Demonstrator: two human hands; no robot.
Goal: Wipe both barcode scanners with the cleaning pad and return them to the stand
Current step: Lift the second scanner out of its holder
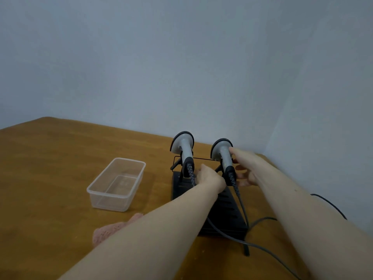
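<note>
On the desk's (50, 158) back right corner, both scanners sit in the stand (224, 201); right hand (245, 168) spreads open beside the right scanner (222, 154), left hand's (207, 175) fingers hidden; tub (117, 183) and pad (113, 229) left.

Plain indoor corner, type of premises uncertain; the equipment hints at a shop or stockroom.

Setting: brown wooden counter (60, 158) set into a corner of bare, pale blue-grey walls (181, 57), no fittings or signage on them. Retail-type gear: two corded grey barcode scanners (182, 147) seated in a black wire stand (224, 201). Also present: clear plastic tub (117, 183), pink cleaning pad (113, 229), dark cables (260, 221) trailing off the counter.
</note>
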